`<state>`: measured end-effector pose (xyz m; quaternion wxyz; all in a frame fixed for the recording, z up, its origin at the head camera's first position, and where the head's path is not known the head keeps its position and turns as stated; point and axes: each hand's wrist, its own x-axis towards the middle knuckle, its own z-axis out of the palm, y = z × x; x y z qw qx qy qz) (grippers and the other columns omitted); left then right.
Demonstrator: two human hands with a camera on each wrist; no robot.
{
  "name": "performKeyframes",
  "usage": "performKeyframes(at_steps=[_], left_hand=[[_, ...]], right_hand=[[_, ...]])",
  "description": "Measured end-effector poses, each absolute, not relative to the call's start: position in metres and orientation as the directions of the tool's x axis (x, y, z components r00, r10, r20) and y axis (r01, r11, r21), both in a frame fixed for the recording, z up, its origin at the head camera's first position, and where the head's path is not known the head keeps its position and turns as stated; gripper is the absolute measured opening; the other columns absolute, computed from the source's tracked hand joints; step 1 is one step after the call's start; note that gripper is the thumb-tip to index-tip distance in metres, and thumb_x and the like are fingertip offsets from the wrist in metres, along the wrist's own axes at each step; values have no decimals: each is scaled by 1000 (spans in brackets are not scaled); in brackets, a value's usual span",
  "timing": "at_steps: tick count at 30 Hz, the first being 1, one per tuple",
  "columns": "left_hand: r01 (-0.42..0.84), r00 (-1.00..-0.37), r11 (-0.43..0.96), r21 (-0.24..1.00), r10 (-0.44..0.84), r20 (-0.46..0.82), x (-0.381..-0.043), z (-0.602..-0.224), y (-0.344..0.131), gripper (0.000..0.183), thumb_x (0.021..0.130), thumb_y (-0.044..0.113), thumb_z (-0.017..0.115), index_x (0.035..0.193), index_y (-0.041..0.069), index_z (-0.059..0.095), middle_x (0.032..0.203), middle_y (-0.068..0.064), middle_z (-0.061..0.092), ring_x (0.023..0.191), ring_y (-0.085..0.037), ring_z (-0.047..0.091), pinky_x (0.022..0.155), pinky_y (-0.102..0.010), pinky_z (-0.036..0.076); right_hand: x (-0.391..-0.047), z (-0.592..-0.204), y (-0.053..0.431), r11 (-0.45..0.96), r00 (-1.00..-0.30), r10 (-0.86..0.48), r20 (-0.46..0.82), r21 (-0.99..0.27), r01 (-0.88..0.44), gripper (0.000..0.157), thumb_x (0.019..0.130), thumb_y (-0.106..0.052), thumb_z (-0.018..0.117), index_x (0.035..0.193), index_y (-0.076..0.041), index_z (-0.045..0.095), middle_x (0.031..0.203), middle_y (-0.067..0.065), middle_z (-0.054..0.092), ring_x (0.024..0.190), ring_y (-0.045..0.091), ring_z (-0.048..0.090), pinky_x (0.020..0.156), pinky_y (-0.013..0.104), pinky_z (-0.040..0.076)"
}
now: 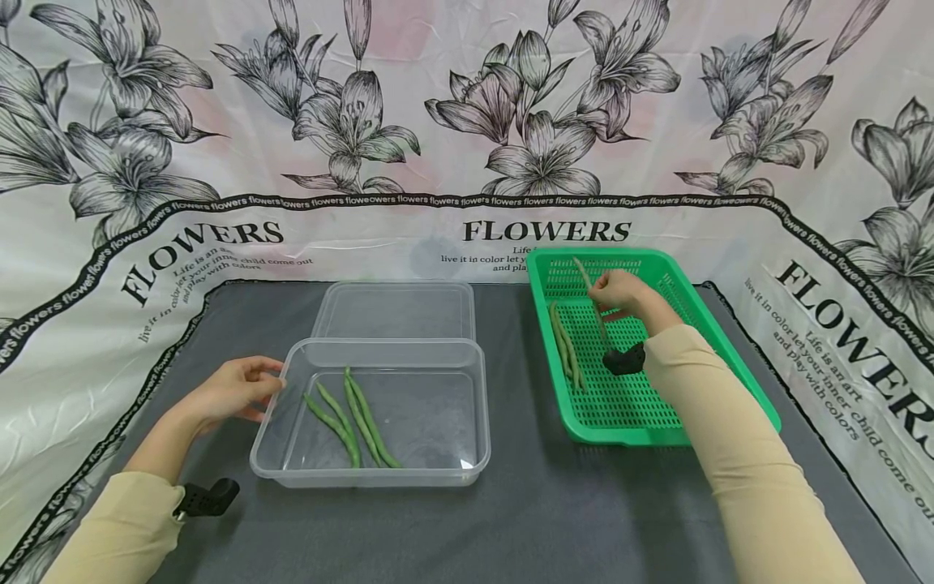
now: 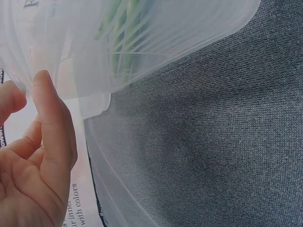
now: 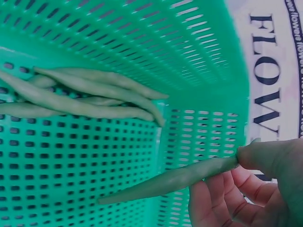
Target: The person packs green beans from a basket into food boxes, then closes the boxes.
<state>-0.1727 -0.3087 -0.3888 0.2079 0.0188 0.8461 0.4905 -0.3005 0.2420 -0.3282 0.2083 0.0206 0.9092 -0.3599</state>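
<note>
Gray tabletop [image 1: 525, 527]
A clear container [image 1: 434, 414] at left, a clear lid [image 1: 394, 310] just behind it, a green basket [image 1: 620, 435] at right.

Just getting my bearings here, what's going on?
A person's right hand pinches a long green bean by one end over a green perforated plastic basket, where more beans lie. The left hand holds the left rim of a clear rectangular plastic container with several green beans inside.
</note>
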Motion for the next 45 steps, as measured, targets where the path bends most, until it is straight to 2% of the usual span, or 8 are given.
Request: performKeyframes(at_steps=[6, 18, 24, 30, 39, 45], left_hand=[[-171, -914, 517, 839, 236, -331, -173, -388, -308, 56, 94, 24, 55, 135, -6, 34, 111, -22, 55, 86, -20, 57, 68, -35, 56], [-171, -914, 518, 838, 234, -331, -172, -389, -309, 55, 94, 25, 54, 135, -6, 34, 111, -21, 55, 86, -20, 56, 68, -35, 56], [-170, -914, 515, 840, 237, -330, -172, -389, -309, 55, 94, 24, 54, 135, -6, 34, 112, -21, 55, 86, -20, 56, 68, -35, 56], [-173, -912, 515, 840, 239, -334, -172, -388, -308, 55, 94, 24, 54, 135, -6, 34, 112, -21, 55, 87, -20, 56, 68, -36, 56], [-172, -912, 517, 839, 238, -334, -173, -388, -308, 54, 94, 24, 54, 135, -6, 34, 115, -22, 54, 86, -20, 56, 69, -36, 56], [-178, -911, 516, 838, 235, -339, -173, -388, -308, 54, 94, 23, 54, 135, -6, 34, 112, -21, 55, 86, -20, 56, 68, -36, 56]], right_hand=[[-302, -311, 235, 763, -924, -127, -361, -630, 142, 30, 97, -14, 39, 115, 10, 43, 112, 22, 46, 93, 26, 56, 82, 41, 53], [-302, -283, 204, 786, -946, -165, -278, -616, 44, 24, 95, -12, 42, 109, 7, 46, 102, 21, 52, 86, 24, 59, 72, 34, 56], [-301, -277, 185, 789, -941, -192, -278, -614, 21, 23, 95, -13, 42, 109, 6, 46, 113, 26, 52, 96, 31, 60, 76, 36, 55], [-302, -277, 168, 788, -934, -216, -284, -616, 5, 23, 95, -14, 43, 109, 4, 46, 116, 24, 51, 97, 30, 60, 74, 34, 56], [-300, -283, 141, 804, -916, -279, -288, -591, -59, 26, 95, -15, 44, 112, 4, 50, 111, 17, 50, 82, 21, 59, 71, 31, 56], [-294, -289, 121, 799, -906, -318, -280, -594, -97, 24, 94, -15, 45, 108, 2, 52, 92, 10, 52, 68, 14, 55, 66, 29, 57]])
